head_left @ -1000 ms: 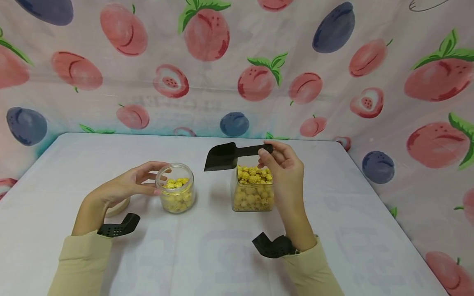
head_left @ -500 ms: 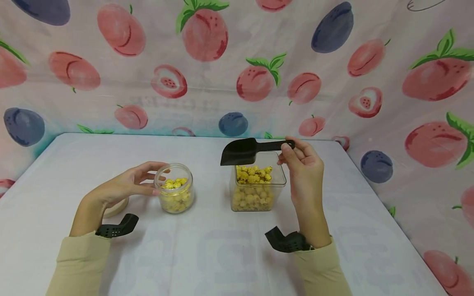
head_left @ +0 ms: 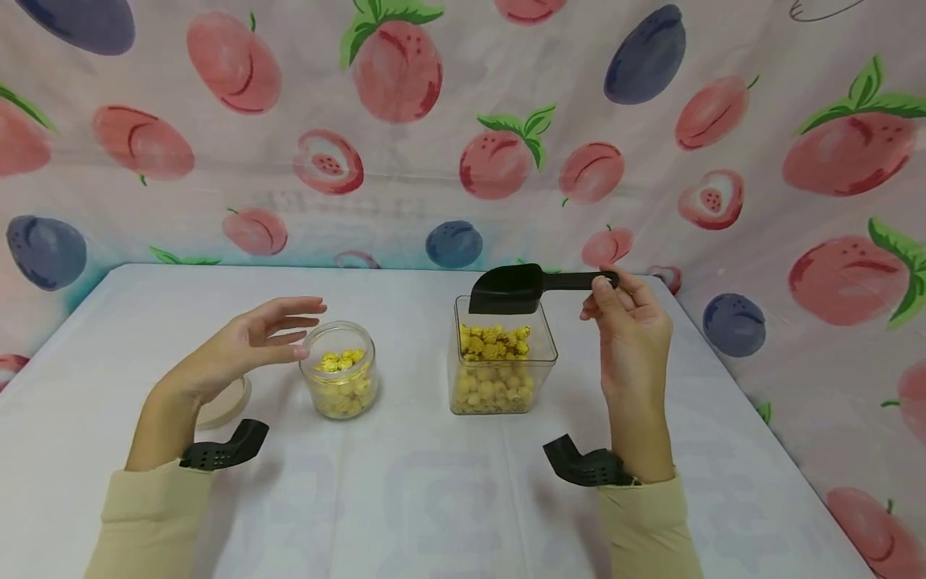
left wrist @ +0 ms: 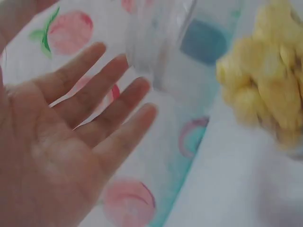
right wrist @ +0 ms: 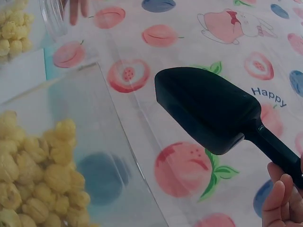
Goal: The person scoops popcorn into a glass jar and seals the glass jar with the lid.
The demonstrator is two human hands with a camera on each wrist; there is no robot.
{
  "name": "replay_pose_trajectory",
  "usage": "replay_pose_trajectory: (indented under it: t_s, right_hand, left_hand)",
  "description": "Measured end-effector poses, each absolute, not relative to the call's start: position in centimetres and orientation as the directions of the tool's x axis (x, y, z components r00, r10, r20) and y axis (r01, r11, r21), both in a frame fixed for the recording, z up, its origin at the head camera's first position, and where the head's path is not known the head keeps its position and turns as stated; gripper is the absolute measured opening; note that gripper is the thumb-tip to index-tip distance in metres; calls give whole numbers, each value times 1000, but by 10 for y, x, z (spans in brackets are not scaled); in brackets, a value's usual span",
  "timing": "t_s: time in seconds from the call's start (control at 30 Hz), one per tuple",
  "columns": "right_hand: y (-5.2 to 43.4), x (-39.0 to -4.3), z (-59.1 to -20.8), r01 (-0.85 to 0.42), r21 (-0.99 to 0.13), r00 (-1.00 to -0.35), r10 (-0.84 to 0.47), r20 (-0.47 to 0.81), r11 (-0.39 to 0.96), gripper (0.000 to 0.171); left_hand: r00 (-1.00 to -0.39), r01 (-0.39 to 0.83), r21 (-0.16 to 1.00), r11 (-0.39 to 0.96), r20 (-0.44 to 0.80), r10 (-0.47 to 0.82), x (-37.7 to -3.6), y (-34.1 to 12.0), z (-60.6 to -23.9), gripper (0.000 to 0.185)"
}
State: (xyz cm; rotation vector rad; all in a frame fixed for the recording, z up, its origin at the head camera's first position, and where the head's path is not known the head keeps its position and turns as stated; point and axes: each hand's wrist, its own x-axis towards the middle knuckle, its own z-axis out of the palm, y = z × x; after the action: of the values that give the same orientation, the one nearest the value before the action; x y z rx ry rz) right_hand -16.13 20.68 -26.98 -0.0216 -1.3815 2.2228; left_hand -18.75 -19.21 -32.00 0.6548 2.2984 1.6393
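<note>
While our left grip (head_left: pixel 246 343) spreads, our right grip (head_left: pixel 637 342) pinches a crosswise scoop (head_left: pixel 526 285), bowl leftward; the cloth (right wrist: pixel 236 90) reads "Happy".

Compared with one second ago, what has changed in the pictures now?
The right hand, holding the black scoop, moved to the right. The left hand loosened from the round jar, its fingers moving left; whether the thumb touches is unclear. The jar and square container stayed put.
</note>
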Motion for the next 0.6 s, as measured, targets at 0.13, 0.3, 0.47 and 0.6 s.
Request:
replay_pose_trajectory:
  t_s: [0.13, 0.3, 0.47, 0.6]
  right_hand:
    - [213, -160, -269, -448, -829, -851, 445, 280, -335, 17]
    - [217, -159, -268, -472, -832, -833, 456, 313, -291, 21]
    - [220, -159, -267, -471, -838, -829, 465, 312, -276, 27]
    - [222, -158, -266, -473, -850, -814, 485, 320, -233, 27]
  left_hand:
    - [-900, 311, 916, 255, 197, 389, -178, -168, -302, 49]
    - [-883, 412, 883, 227, 324, 341, -167, -135, -290, 46]
    - [-867, 450, 865, 219, 365, 339, -162, -104, -294, 47]
    - [-872, 430, 883, 188, 352, 341, -164, -82, -302, 51]
